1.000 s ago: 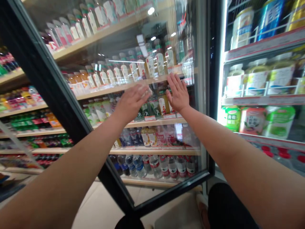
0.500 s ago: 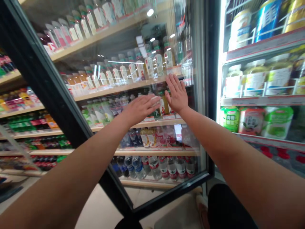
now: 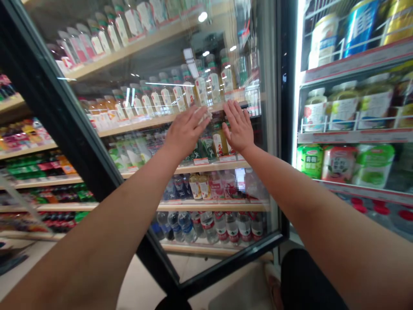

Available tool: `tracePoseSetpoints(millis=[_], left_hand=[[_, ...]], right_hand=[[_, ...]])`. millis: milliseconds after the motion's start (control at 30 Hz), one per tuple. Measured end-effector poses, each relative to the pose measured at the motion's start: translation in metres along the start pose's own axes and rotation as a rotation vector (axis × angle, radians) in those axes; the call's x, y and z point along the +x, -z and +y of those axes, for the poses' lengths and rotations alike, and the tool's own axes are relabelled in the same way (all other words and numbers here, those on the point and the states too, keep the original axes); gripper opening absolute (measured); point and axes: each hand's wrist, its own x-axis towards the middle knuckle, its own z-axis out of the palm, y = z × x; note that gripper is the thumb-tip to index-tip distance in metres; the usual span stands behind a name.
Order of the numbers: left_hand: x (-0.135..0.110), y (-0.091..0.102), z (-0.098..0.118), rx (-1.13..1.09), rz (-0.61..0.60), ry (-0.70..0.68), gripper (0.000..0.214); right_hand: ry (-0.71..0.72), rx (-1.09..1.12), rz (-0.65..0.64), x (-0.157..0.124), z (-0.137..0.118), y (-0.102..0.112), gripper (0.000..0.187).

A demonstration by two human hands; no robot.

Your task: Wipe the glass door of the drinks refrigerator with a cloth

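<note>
My left hand (image 3: 184, 131) lies against the glass door (image 3: 155, 47) of a drinks fridge, fingers pointing up and right. Under its fingertips peeks the edge of a crumpled white tissue (image 3: 207, 113), pressed to the pane; most of it is hidden by the hand. Just to the right, my right hand (image 3: 239, 129) rests flat on the same pane with its fingers stretched and the thumb apart, holding nothing. The door stands swung open in its black frame (image 3: 80, 129). Shelves of bottled drinks show through the glass behind both hands.
At the right is the lit fridge interior with bottles (image 3: 343, 105), cans (image 3: 360, 28) and pouch-like green packs (image 3: 374, 165) on wire-fronted shelves. More drink shelves (image 3: 38, 183) stand at the left. Below, the pale floor (image 3: 142, 280) and a foot (image 3: 273, 280) show.
My left hand has slid up and a little left across the glass with the white tissue beneath its fingers. The right hand stays in almost the same place.
</note>
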Motion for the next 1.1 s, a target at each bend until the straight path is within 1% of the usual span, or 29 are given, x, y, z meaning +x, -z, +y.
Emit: tracePoseSetpoints(millis=[33, 67, 167, 200, 233, 267, 367, 400, 433, 467, 567, 600, 667, 767, 800, 833, 933, 967, 1000, 1033, 1100], left_hand=[[0.000, -0.001, 0.003, 0.006, -0.002, 0.001, 0.041], [-0.001, -0.003, 0.007, 0.000, -0.023, -0.029, 0.041], [-0.004, -0.006, 0.017, -0.062, -0.136, -0.187, 0.043], [-0.004, -0.005, 0.017, -0.076, -0.158, -0.210, 0.043], [-0.004, -0.003, 0.014, -0.080, -0.161, -0.203, 0.044], [-0.003, -0.001, 0.010, -0.074, -0.144, -0.169, 0.045], [0.000, 0.003, -0.002, -0.011, -0.027, 0.000, 0.045], [0.000, 0.003, -0.002, 0.009, -0.005, 0.021, 0.045], [-0.002, 0.002, 0.000, 0.021, 0.000, 0.010, 0.044], [-0.004, 0.000, 0.004, 0.027, -0.014, -0.030, 0.043], [-0.011, -0.003, 0.013, 0.009, -0.097, -0.197, 0.039], [-0.012, -0.002, 0.013, 0.007, -0.107, -0.213, 0.039], [-0.011, 0.000, 0.007, 0.029, -0.076, -0.164, 0.040], [-0.009, 0.003, 0.000, 0.092, 0.008, -0.025, 0.040], [-0.010, 0.002, 0.002, 0.104, 0.013, -0.021, 0.041], [-0.012, 0.001, 0.006, 0.105, -0.001, -0.049, 0.041], [-0.019, -0.001, 0.019, 0.078, -0.098, -0.238, 0.039], [-0.020, 0.000, 0.019, 0.072, -0.128, -0.285, 0.039], [-0.021, 0.001, 0.018, 0.073, -0.140, -0.300, 0.040], [-0.020, 0.003, 0.014, 0.078, -0.132, -0.280, 0.041], [-0.018, 0.007, 0.002, 0.088, -0.063, -0.151, 0.045]], right_hand=[[0.001, -0.001, -0.001, 0.000, 0.000, 0.000, 0.066], [0.001, -0.003, 0.000, 0.000, 0.000, 0.000, 0.066], [-0.001, -0.018, 0.007, -0.001, -0.001, 0.000, 0.065], [-0.001, -0.023, 0.008, -0.001, -0.001, 0.000, 0.064], [-0.001, -0.028, 0.008, -0.001, -0.001, 0.000, 0.064], [0.001, -0.030, 0.006, -0.001, -0.001, 0.000, 0.064], [0.007, -0.024, 0.006, -0.001, 0.000, -0.001, 0.064], [0.008, -0.018, 0.008, -0.001, 0.000, -0.001, 0.064], [0.009, -0.013, 0.012, -0.001, 0.001, -0.002, 0.064], [0.010, -0.007, 0.016, -0.001, 0.001, -0.002, 0.063], [0.009, 0.002, 0.023, -0.001, 0.002, -0.003, 0.062], [0.008, -0.001, 0.025, -0.001, 0.002, -0.003, 0.062], [0.010, -0.012, 0.030, -0.001, 0.001, -0.002, 0.062], [0.017, -0.021, 0.036, -0.001, 0.001, -0.002, 0.062], [0.019, -0.020, 0.036, -0.001, 0.001, -0.002, 0.062], [0.018, -0.018, 0.036, -0.001, 0.001, -0.002, 0.062], [0.009, -0.013, 0.029, -0.001, 0.001, -0.002, 0.062], [0.005, -0.013, 0.026, -0.001, 0.001, -0.002, 0.062], [0.002, -0.014, 0.022, -0.001, 0.000, -0.002, 0.062], [0.000, -0.016, 0.017, -0.001, 0.000, -0.002, 0.062], [-0.001, -0.021, 0.015, -0.001, 0.000, -0.001, 0.062]])
